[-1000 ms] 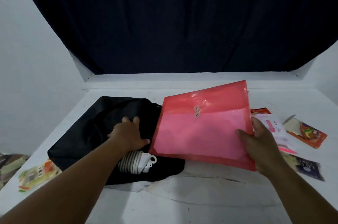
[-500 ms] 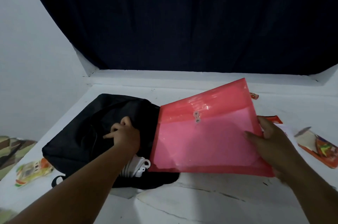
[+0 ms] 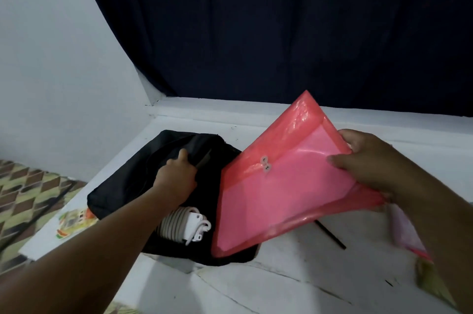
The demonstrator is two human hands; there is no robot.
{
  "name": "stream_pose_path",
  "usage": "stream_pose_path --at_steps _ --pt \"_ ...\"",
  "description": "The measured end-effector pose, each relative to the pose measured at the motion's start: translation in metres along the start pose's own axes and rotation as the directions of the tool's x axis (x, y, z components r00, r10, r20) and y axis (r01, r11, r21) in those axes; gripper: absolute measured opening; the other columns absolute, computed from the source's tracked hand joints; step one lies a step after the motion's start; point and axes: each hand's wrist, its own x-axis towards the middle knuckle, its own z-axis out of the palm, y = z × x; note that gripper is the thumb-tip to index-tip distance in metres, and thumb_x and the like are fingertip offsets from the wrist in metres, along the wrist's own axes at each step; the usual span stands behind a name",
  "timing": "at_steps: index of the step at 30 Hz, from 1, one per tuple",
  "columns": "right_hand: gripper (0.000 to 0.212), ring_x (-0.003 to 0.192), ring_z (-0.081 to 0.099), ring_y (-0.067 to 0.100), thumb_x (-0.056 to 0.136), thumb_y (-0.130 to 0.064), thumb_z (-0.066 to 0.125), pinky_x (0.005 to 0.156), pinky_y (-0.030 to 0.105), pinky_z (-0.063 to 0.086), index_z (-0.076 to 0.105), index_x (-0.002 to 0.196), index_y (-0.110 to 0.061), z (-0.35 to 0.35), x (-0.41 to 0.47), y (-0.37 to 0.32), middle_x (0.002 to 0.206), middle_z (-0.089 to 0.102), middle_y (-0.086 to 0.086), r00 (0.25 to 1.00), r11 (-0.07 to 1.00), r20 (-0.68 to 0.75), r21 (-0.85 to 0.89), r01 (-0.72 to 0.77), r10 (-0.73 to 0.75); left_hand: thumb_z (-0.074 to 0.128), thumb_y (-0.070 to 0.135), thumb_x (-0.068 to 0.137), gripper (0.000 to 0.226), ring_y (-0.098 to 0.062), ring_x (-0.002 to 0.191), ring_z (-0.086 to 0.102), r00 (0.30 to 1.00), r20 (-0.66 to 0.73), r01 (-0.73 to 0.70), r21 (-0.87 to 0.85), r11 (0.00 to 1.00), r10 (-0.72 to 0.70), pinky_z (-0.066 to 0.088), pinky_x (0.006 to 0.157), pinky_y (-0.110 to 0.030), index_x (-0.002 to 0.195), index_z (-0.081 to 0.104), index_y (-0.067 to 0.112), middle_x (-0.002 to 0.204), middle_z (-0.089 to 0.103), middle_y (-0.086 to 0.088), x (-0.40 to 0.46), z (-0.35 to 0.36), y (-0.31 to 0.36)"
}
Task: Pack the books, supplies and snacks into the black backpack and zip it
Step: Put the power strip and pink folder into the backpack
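The black backpack (image 3: 133, 183) lies flat on the white table (image 3: 256, 288), left of centre. My left hand (image 3: 176, 178) grips the fabric at its opening, fingers curled into the gap. A coiled white charger with cable (image 3: 186, 225) rests on the backpack's near part. My right hand (image 3: 368, 162) holds a red translucent document envelope (image 3: 279, 185) by its right edge, thumb on top. The envelope is tilted, with its lower left corner over the backpack's right side.
A colourful snack packet (image 3: 74, 221) lies at the table's left edge. A black pen (image 3: 330, 234) lies under the envelope's near edge. Blurred packets (image 3: 407, 234) sit under my right forearm. A dark curtain hangs behind; a patterned floor mat (image 3: 23, 196) shows at left.
My right hand has tilted the envelope, raising its right end and pointing a corner down toward the backpack. My left hand has moved deeper into the backpack's opening. The camera has turned left.
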Motion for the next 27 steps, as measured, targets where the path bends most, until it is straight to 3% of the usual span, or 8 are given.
stream_pose_path --at_steps 5,8,11,14,17,23,27 --pt "0.041 0.087 0.065 0.020 0.094 -0.008 0.058 0.071 0.034 0.055 0.056 0.130 -0.026 0.062 0.006 0.011 0.096 0.064 -0.008 0.995 0.990 -0.077 0.128 -0.056 0.066 0.058 0.032 0.094 0.037 -0.035 0.106 0.054 1.000 -0.011 -0.017 -0.018 1.000 0.017 0.048 0.074 -0.040 0.129 0.062 0.022 0.134 0.030 -0.011 -0.009 -0.005 -0.003" --pt "0.039 0.085 0.065 0.016 0.094 -0.009 0.056 0.062 0.028 0.051 0.054 0.130 -0.023 0.111 -0.009 0.036 0.102 0.067 -0.003 0.984 0.978 -0.127 0.183 -0.104 0.128 0.058 0.034 0.095 0.034 -0.034 0.108 0.054 1.000 -0.025 -0.014 -0.019 1.000 0.013 0.046 0.071 -0.038 0.125 0.064 0.020 0.135 0.031 -0.011 -0.011 -0.007 -0.005" --pt "0.048 0.093 0.063 0.014 0.098 -0.015 0.055 0.062 0.025 0.053 0.039 0.142 -0.023 0.162 -0.031 0.051 0.124 0.060 -0.002 0.982 0.957 -0.056 0.238 -0.165 0.183 0.057 0.033 0.096 0.029 -0.033 0.106 0.054 0.999 -0.041 -0.013 -0.041 0.999 0.011 0.042 0.068 -0.036 0.119 0.067 0.020 0.133 0.032 -0.011 -0.012 -0.011 -0.005" --pt "0.038 0.086 0.058 0.007 0.102 -0.018 0.048 0.060 0.019 0.047 0.034 0.137 -0.019 0.201 -0.036 0.048 0.124 0.057 0.002 0.980 0.945 0.029 0.259 -0.198 0.197 0.057 0.032 0.096 0.028 -0.033 0.106 0.053 0.999 -0.047 -0.020 -0.054 0.998 0.018 0.041 0.068 -0.035 0.118 0.067 0.018 0.134 0.031 -0.011 -0.013 -0.014 -0.003" --pt "0.038 0.101 0.058 0.019 0.103 -0.019 0.044 0.084 0.032 0.047 0.031 0.138 -0.013 0.227 -0.024 0.038 0.127 0.056 0.006 0.973 0.947 0.096 0.230 -0.225 0.208 0.057 0.031 0.096 0.028 -0.033 0.105 0.052 0.998 -0.056 -0.039 -0.072 0.997 0.035 0.042 0.068 -0.035 0.118 0.067 0.017 0.134 0.030 -0.011 -0.015 -0.014 0.000" --pt "0.031 0.107 0.053 0.019 0.103 -0.019 0.045 0.096 0.034 0.044 0.032 0.130 -0.012 0.257 0.004 0.033 0.120 0.053 0.004 0.936 0.940 0.262 0.183 -0.287 0.235 0.054 0.028 0.096 0.029 -0.033 0.105 0.052 0.994 -0.080 -0.077 -0.094 0.993 0.070 0.041 0.067 -0.035 0.121 0.065 0.015 0.137 0.029 -0.011 -0.020 -0.013 0.002" --pt "0.031 0.111 0.058 0.024 0.100 -0.018 0.046 0.100 0.047 0.050 0.034 0.128 -0.016 0.274 0.016 0.033 0.123 0.056 0.006 0.906 0.918 0.334 0.203 -0.340 0.262 0.053 0.026 0.097 0.028 -0.034 0.106 0.052 0.994 -0.082 -0.086 -0.112 0.990 0.077 0.042 0.068 -0.035 0.119 0.066 0.014 0.138 0.029 -0.011 -0.021 -0.011 0.001"
